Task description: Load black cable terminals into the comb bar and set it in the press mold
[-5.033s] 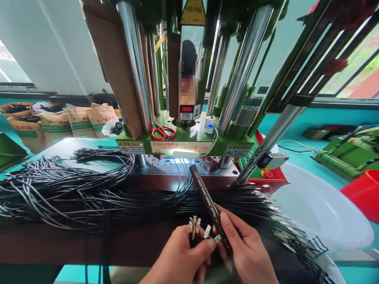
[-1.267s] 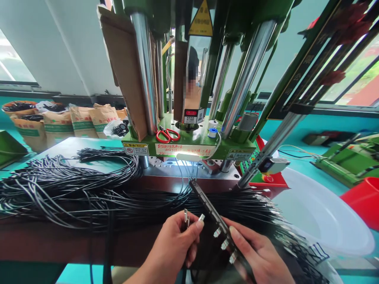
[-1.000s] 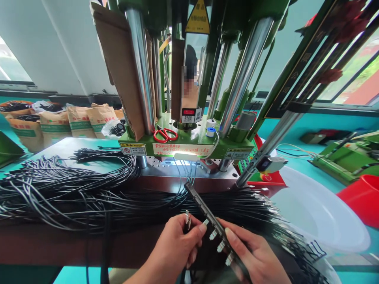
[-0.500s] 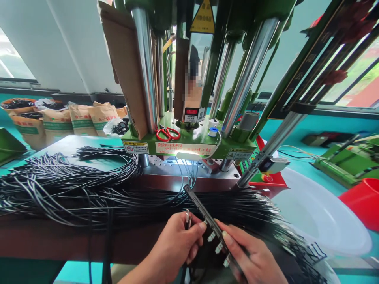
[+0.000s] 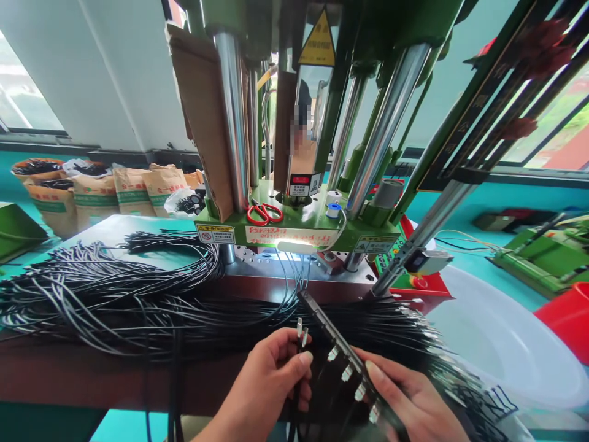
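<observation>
Left hand [image 5: 271, 383] closed around two cable ends [image 5: 301, 331], metal tips sticking up past thumb and forefinger; right hand [image 5: 414, 402] curled under a long black fixture bar [image 5: 338, 350], gripping its near end; bar slants up and away to the left, ending just right of the left hand's tips; four metal connectors [image 5: 346, 373] seated along it; black cable pile [image 5: 115, 294] on bench beyond both hands; green press [image 5: 299, 224] further back; white basin [image 5: 497, 331] right of right hand.

Black cables [image 5: 115, 294], red scissors [image 5: 264, 213], green press [image 5: 294, 230], white basin [image 5: 501, 337].
</observation>
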Available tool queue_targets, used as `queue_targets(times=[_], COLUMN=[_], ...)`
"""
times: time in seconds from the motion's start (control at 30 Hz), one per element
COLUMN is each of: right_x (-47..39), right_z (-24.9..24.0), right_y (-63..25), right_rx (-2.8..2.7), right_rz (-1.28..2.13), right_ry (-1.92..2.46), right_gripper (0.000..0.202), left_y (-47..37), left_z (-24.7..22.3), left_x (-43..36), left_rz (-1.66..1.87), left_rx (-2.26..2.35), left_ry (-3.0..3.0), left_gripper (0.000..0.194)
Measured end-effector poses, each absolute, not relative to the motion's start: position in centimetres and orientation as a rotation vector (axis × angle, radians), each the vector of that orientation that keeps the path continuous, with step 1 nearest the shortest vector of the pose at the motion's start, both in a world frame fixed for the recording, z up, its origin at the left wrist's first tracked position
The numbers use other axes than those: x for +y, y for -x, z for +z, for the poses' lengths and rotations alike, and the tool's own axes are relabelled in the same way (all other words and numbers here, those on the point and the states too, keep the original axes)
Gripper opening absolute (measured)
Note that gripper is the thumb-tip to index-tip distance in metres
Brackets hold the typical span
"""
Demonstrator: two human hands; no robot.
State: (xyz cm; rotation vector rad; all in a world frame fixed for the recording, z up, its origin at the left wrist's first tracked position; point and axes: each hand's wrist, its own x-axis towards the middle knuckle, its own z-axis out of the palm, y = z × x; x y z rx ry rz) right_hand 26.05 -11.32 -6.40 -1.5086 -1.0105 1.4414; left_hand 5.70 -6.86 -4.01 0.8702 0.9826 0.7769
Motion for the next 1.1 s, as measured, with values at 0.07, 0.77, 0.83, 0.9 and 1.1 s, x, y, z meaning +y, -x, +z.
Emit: queue_targets(times=[0.07, 0.77, 0.83, 0.9, 1.1], right_x=[-11.4, -11.5, -11.5, -11.5, -11.5], right_z=[-6.1, -5.5, -5.6, -5.6, -5.6], right_y=[-25.9, -25.2, -25.2, -25.3, -25.3], right_rx=[-0.999, -1.146, -1.165, -1.179, -1.192], right_rz=[1.439, 1.313, 1.284, 1.259, 1.275], right_ry=[1.502, 1.517, 1.510, 1.518, 1.484], right_gripper=[0.065, 0.056, 0.052, 0.050, 0.052], left_y=[-6.2, -7.0, -7.0, -7.1, -7.3], left_z=[-4.0, -3.7, -3.6, -3.5, -3.5], left_x=[-6.7, -6.1, -5.9, -5.7, -5.5], left_rz=[0.798, 0.635, 0.628, 0.625, 0.608], left_rx=[1.020, 1.070, 1.062, 1.052, 1.089], left_ry=[-0.914, -0.847, -0.846, -0.862, -0.940], left_gripper=[0.024, 0.035, 0.033, 0.030, 0.026])
